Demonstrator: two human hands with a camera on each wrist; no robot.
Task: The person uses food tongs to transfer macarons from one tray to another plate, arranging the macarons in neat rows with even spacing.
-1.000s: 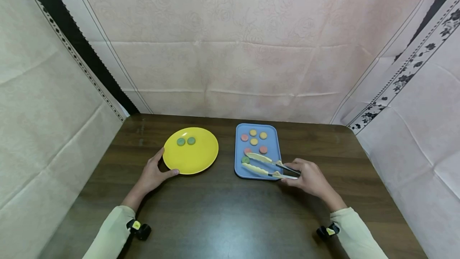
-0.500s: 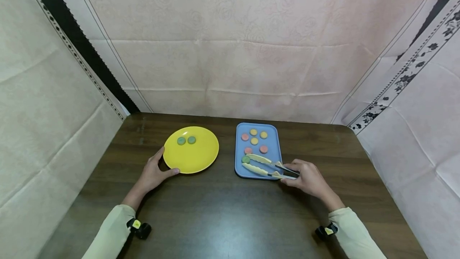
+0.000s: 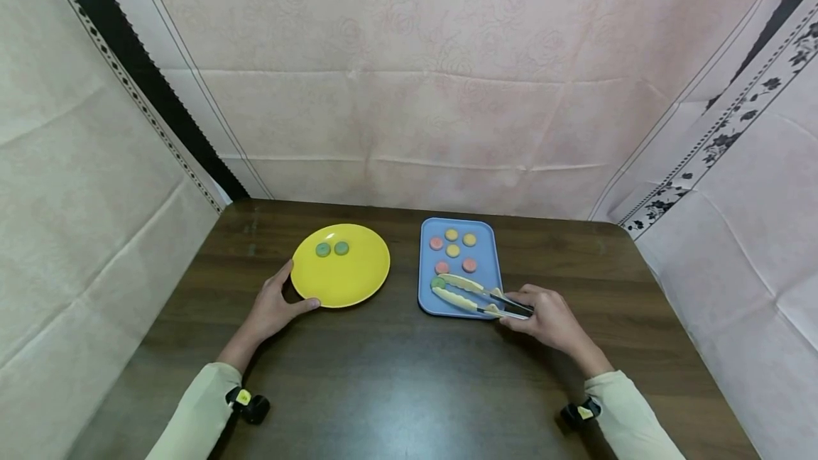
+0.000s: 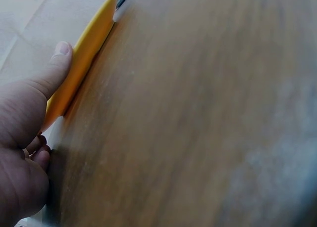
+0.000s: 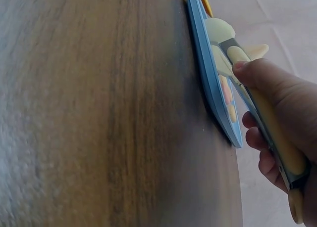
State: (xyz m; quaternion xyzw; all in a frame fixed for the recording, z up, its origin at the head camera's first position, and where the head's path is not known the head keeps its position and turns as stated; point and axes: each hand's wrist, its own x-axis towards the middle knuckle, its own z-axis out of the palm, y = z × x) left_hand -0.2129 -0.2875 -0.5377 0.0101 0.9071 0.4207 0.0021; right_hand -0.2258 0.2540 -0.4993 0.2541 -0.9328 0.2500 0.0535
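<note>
My right hand (image 3: pixel 543 314) grips a pair of tongs (image 3: pixel 469 300) with cream-coloured ends, low over the blue tray (image 3: pixel 424 254). In the right wrist view the thumb lies along one arm of the tongs (image 5: pixel 277 133), fingers curled round the other side. The tong tips stand on either side of a green disc (image 3: pixel 437 282); whether both touch it I cannot tell. My left hand (image 3: pixel 271 312) holds the left rim of a yellow plate (image 3: pixel 345 282), thumb at the near edge. Two green discs (image 3: pixel 332 248) lie on the plate.
Pink discs (image 3: pixel 469 265) and yellow discs (image 3: pixel 452 250) lie farther back in the tray. A strip of dark wooden table (image 3: pixel 404 268) separates plate and tray. Pale cloth (image 3: pixel 409 133) hangs behind the table and at both sides.
The tong tips have drawn slightly closer together around the green disc in the tray. My left hand stays at the plate's rim.
</note>
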